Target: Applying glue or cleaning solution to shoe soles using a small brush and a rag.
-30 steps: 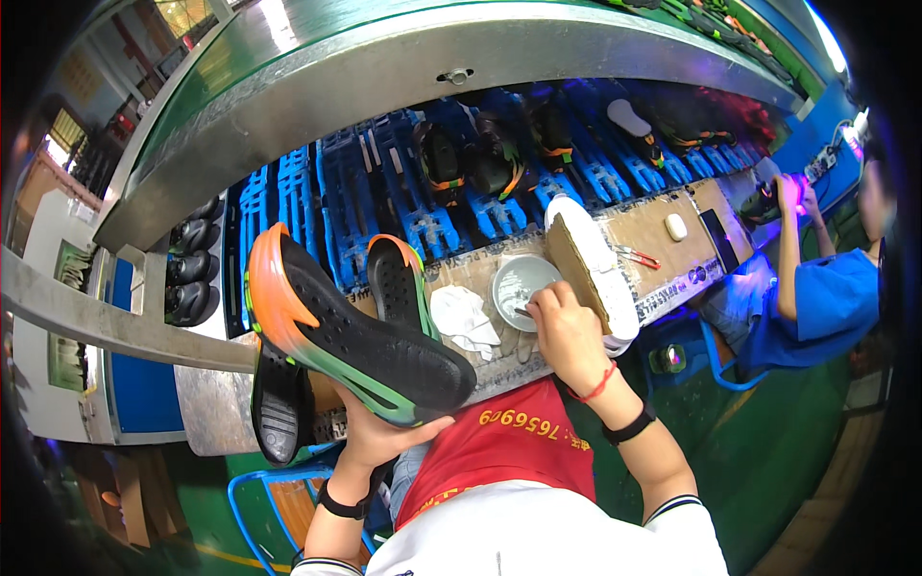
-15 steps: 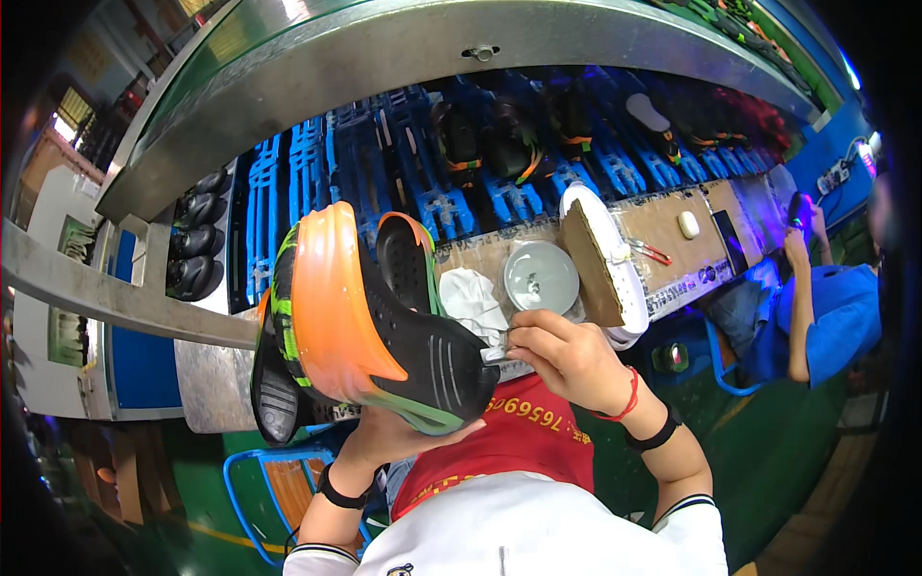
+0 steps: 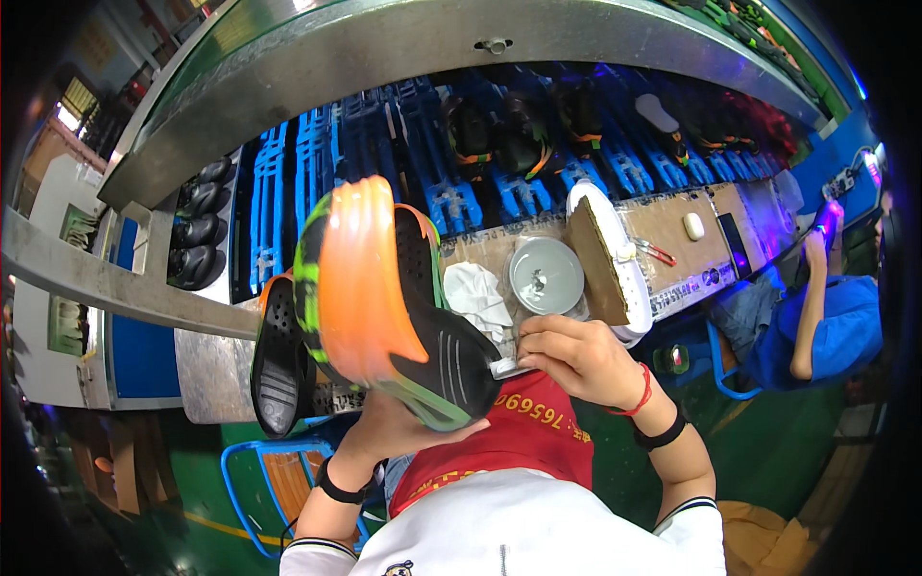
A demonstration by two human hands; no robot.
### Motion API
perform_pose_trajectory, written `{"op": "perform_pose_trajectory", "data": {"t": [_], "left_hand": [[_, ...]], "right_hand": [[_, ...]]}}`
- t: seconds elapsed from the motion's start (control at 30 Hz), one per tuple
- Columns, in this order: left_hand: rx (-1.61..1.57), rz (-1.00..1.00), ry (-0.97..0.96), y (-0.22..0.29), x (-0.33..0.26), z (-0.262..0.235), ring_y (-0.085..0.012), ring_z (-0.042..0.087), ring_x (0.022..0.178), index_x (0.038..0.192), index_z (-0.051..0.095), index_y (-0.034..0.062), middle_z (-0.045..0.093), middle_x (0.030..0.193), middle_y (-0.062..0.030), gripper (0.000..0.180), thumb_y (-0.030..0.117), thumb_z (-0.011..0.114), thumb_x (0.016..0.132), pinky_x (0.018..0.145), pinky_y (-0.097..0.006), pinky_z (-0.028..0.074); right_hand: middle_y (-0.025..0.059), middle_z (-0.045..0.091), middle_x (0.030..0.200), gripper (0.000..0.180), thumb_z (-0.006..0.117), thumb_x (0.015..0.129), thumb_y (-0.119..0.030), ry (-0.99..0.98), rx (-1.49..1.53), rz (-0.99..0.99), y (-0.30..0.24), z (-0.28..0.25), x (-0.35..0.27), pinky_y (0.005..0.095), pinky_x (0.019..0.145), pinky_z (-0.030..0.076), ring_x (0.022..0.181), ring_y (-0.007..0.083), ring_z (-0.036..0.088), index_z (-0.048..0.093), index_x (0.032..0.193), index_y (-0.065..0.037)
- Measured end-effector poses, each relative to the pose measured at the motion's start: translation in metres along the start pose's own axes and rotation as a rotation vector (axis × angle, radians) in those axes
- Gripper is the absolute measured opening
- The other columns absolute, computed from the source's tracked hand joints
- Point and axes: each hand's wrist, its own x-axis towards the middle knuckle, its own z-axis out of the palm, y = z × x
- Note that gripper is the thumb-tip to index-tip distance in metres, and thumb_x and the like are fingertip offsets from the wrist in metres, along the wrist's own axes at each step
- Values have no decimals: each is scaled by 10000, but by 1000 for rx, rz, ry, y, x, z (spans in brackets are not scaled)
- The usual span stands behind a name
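Gripping shoe (image 3: 384,307) from below: left hand (image 3: 403,432) | right hand (image 3: 576,360) pinching brush (image 3: 507,367) at its heel

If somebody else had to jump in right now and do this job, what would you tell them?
Left hand: holds up the orange and black shoe sole from below, underside facing you.
Right hand: pinches a small light-coloured tool against the sole's black end.
On the bench: a white cloth, a round grey tin, a white sole standing on edge, and a second black sole to the left.
Done: the sole is picked up and the tool is on it.
Left: I can't tell how much of the edge is finished.
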Motion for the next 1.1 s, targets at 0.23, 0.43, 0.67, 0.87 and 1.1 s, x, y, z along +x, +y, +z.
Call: {"op": "perform_pose_trajectory", "data": {"t": [0.23, 0.43, 0.67, 0.87, 1.1], "left_hand": [[-138, 125, 161, -10, -4, 0, -244, 534, 1167, 1405, 169, 13, 465, 1284, -157, 1168, 239, 933, 552, 970, -367, 443], [-271, 61, 94, -17, -10, 3, -283, 480, 1224, 1433, -31, 22, 361, 1362, -184, 1327, 213, 937, 546, 1014, -393, 417], [-303, 5, 54, -12, -10, 2, -279, 455, 1245, 1440, -49, 21, 338, 1376, -183, 1356, 201, 942, 532, 1018, -397, 418], [-259, 17, 64, -12, -14, 1, -268, 480, 1218, 1424, 56, 14, 378, 1349, -176, 1280, 234, 944, 528, 1015, -386, 411], [-15, 51, 54, -5, -12, -7, -231, 596, 1085, 1281, 455, 16, 601, 1183, -86, 920, 320, 925, 551, 985, -355, 422]], "right_hand": [[72, 640, 967, 178, 719, 772, -107, 86, -206, -151, -3, 3, 8, 317, 568, 534, 716, 239, 661, 633, 920, -59], [90, 642, 973, 196, 733, 751, -113, 189, -235, -221, -4, 7, 15, 305, 564, 528, 698, 226, 659, 624, 904, -56], [92, 639, 957, 179, 727, 748, -92, 286, -220, -240, -6, 5, 28, 301, 555, 518, 672, 231, 654, 629, 893, -52], [82, 637, 947, 182, 727, 741, -82, 279, -159, -230, -10, -4, 27, 302, 553, 518, 685, 229, 652, 629, 890, -49], [53, 627, 948, 208, 721, 735, -101, 70, -241, -241, -8, -4, 10, 304, 530, 520, 698, 209, 647, 617, 909, -53]]}}
